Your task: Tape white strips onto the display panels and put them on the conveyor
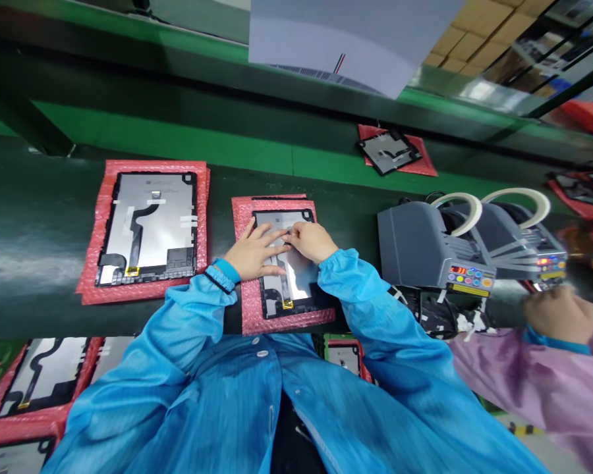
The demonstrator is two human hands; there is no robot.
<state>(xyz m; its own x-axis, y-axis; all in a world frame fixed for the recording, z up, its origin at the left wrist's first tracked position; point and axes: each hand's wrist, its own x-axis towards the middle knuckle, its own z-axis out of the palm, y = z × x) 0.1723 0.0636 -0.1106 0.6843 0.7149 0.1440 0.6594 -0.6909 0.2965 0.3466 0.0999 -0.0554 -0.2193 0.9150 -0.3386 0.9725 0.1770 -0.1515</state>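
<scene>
A tablet panel [296, 276] lies back-up on a pink bubble-wrap sheet [250, 303] directly before me. My left hand [253, 250] rests flat on the panel's silver back, fingers spread. My right hand [310, 238] presses its fingertips near the panel's upper middle, touching the left hand's fingers; whether a small piece of tape is under them is hidden. Both arms wear blue sleeves.
A second panel [151, 227] on pink wrap lies to the left, another panel [389, 151] sits far back right. Two grey tape dispensers [427, 247] stand to the right. A co-worker's hand [561, 315] in a pink sleeve works at far right. More panels [39, 378] lie lower left.
</scene>
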